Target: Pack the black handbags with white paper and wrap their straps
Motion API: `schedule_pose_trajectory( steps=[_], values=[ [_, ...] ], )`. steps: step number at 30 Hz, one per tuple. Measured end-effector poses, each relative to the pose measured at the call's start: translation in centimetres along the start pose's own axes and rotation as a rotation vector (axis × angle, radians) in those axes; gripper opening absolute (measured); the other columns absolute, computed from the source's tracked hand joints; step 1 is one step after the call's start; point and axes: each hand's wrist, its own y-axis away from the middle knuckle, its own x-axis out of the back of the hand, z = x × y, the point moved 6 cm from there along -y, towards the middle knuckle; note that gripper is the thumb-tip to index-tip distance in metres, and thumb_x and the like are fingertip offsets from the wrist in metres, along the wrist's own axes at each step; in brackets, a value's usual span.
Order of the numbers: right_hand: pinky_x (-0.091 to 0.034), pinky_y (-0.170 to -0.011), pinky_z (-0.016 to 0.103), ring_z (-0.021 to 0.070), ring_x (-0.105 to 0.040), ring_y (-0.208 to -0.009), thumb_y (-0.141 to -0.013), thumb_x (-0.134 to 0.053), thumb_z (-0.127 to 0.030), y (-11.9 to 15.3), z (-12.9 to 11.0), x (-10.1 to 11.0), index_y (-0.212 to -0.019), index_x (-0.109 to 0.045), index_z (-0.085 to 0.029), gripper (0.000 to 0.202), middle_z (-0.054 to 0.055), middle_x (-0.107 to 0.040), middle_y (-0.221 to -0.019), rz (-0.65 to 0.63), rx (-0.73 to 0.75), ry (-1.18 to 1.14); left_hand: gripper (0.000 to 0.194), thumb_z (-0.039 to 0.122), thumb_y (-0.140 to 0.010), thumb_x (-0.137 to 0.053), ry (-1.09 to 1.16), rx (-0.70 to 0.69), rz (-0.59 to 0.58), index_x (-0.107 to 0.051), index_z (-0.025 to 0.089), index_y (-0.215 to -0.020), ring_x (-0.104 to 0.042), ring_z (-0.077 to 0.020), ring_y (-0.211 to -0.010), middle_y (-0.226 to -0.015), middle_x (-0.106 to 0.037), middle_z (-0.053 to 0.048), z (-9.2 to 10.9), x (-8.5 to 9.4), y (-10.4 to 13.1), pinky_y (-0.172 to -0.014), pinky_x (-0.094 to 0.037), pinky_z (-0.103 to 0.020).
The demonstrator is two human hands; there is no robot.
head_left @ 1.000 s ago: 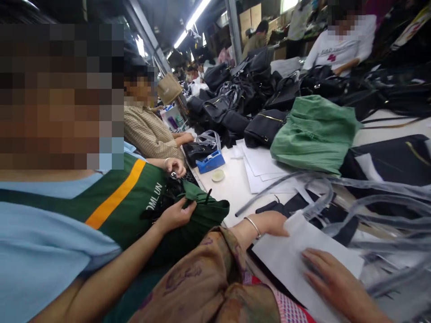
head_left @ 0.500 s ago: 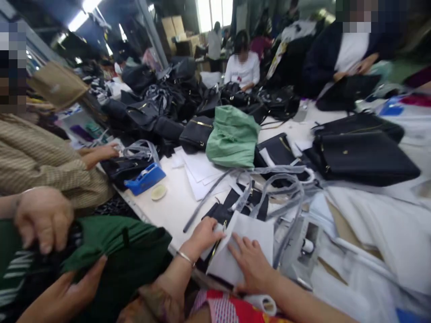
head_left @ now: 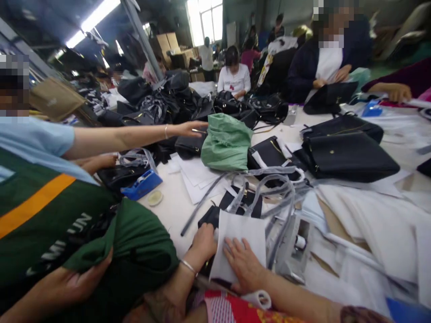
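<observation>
The paper (head_left: 244, 224) is laid flat under my right hand (head_left: 247, 269), fingers apart; whether my left hand (head_left: 204, 243), nine o'clock, grips, I can't tell

Over on the left, a blue tape dispenser (head_left: 142, 185) sat on the white table (head_left: 170, 188) with a pale round disc (head_left: 155, 198) just beside it, and a person in a green apron (head_left: 50, 202) had an arm stretched out to the left side of a crumpled green bundle (head_left: 226, 142). Farther back rose a heap of dark bags (head_left: 168, 101), with a person in a white top (head_left: 234, 80) beyond, while a large black bag (head_left: 350, 157) lay to the right, behind layered white sheets (head_left: 377, 229).
</observation>
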Motion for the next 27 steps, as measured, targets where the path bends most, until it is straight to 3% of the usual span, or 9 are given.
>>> schedule_pose_trajectory(
  steps=[4,8,12,18,22,27],
  values=[
    [-0.019,-0.108,0.064,0.044,-0.027,-0.138,-0.072,-0.067,-0.048,0.5,-0.6,3.0,-0.15,-0.037,-0.007,0.093,0.024,-0.024,-0.16,-0.022,-0.069,0.011,0.023,0.026,-0.079,-0.064,0.142,0.068,0.076,-0.054,0.018,-0.098,-0.067,-0.0271,-0.09,-0.089,-0.065,-0.009,-0.8,0.5,1.5,-0.085,-0.053,-0.042],
    [-0.028,-0.101,0.061,0.0422,-0.029,-0.135,-0.076,-0.064,-0.051,0.2,-0.3,3.9,-0.149,-0.04,-0.013,0.086,0.021,-0.023,-0.16,0.006,-0.189,0.027,0.029,0.033,-0.087,-0.062,0.336,0.08,0.195,-0.048,0.02,-0.108,-0.068,-0.0179,-0.093,-0.102,-0.067,-0.007,-2.7,1.3,4.6,-0.085,-0.054,-0.031],
    [-0.034,-0.095,0.059,0.041,-0.034,-0.129,-0.076,-0.064,-0.051,-1.1,-0.2,4.6,-0.149,-0.04,-0.016,0.084,0.02,-0.019,-0.162,0.009,-0.268,0.054,0.031,0.032,-0.084,-0.068,0.625,0.049,0.346,-0.053,0.019,-0.107,-0.069,-0.0172,-0.086,-0.095,-0.068,-0.004,-3.7,2.0,8.7,-0.08,-0.056,-0.031],
    [-0.036,-0.092,0.061,0.0432,-0.033,-0.129,-0.078,-0.062,-0.049,-2.1,-0.3,4.8,-0.151,-0.035,-0.015,0.084,0.018,-0.01,-0.164,-0.033,-0.321,0.042,0.025,0.028,-0.087,-0.066,0.473,-0.163,0.221,-0.058,0.022,-0.11,-0.067,-0.0169,-0.096,-0.105,-0.067,-0.004,-2.7,2.2,12.6,-0.087,-0.054,-0.03],
    [-0.036,-0.094,0.064,0.0458,-0.033,-0.13,-0.077,-0.066,-0.055,-1.7,-1.4,4.6,-0.147,-0.042,-0.016,0.083,0.018,-0.019,-0.162,0.001,-0.18,0.011,0.026,0.028,-0.089,-0.065,0.341,-0.327,0.198,-0.06,0.022,-0.113,-0.066,-0.0173,-0.097,-0.105,-0.068,-0.005,-1.0,2.3,11.1,-0.087,-0.055,-0.03],
    [-0.043,-0.098,0.056,0.0376,-0.044,-0.124,-0.084,-0.064,-0.04,-1.2,-1.3,3.9,-0.125,-0.061,-0.012,0.049,0.023,-0.043,-0.146,0.167,0.022,-0.131,0.021,0.028,-0.094,-0.057,0.121,-0.327,0.19,-0.062,0.018,-0.113,-0.064,-0.0191,-0.101,-0.104,-0.068,-0.008,0.8,0.2,5.2,-0.094,-0.054,-0.034]
  ],
)
